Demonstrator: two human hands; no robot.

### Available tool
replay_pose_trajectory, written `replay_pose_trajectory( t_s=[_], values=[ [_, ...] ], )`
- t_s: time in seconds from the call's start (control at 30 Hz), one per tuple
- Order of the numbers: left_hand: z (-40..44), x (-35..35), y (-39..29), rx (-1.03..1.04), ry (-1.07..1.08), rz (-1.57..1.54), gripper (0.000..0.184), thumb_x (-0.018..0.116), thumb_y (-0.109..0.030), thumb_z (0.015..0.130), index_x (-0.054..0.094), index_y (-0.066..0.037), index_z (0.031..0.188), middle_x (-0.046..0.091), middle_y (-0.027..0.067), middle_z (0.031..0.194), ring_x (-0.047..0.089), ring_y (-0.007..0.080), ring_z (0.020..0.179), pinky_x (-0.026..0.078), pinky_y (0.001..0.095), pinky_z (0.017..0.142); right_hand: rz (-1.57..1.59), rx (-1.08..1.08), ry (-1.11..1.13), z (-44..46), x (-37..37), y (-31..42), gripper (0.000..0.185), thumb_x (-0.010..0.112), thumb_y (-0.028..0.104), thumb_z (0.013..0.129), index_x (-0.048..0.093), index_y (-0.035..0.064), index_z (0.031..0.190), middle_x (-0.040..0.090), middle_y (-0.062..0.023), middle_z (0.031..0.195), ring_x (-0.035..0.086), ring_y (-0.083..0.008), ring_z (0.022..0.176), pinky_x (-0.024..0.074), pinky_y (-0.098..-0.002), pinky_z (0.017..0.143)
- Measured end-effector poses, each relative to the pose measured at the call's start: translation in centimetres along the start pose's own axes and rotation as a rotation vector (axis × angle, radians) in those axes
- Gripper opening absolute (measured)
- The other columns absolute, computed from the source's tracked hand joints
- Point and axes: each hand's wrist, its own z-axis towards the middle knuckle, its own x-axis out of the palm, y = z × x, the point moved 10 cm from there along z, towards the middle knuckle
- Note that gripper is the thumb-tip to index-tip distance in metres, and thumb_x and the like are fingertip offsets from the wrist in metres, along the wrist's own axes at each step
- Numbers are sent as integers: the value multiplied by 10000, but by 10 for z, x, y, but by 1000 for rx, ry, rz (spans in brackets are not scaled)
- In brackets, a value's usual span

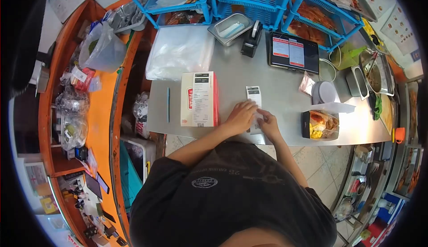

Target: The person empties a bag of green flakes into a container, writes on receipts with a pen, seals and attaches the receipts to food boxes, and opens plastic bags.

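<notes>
A long printed paper receipt [254,93] lies on the steel table in front of me. My left hand [243,116] rests over its middle, fingers stretched across the paper. At the receipt's right edge, my right hand [269,124] has thumb and fingertips brought together on the paper; the exact grip is small and partly hidden. To the left stands a white and red carton box [187,108] with another receipt [201,96] on its top. A blue pen [168,105] lies farther left.
An open food box [323,128] sits at the table's right front edge. Behind are a tablet [294,53], a black tape dispenser [252,39], a metal tray [228,27] and stacked plastic bags [180,53]. Blue racks [247,6] line the back. Metal food pans [358,82] stand right.
</notes>
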Motion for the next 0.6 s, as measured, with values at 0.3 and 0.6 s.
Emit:
replay_pose_trajectory(
  t_s=[0.3, 0.6],
  values=[
    [0, 18, 5, 85, 6, 162, 445, 610, -289, 833, 547, -27, 1187, 459, 144, 1338, 354, 300, 1318, 234, 476, 1088, -793, -461, -605, 71, -92, 138, 287, 563, 130, 805, 597, -13, 1052, 551, -246, 1092, 483, -421, 1048, 378, -471, 929],
    [6, 13, 6, 74, 27, 131, 439, 620, -281, 829, 546, -29, 1181, 473, 145, 1321, 367, 299, 1308, 247, 464, 1080, -1032, -480, -777, 173, -94, 163, 464, 553, 174, 802, 561, 117, 1262, 253, -237, 1483, 152, -508, 1351, 138, -615, 1073]
  ],
)
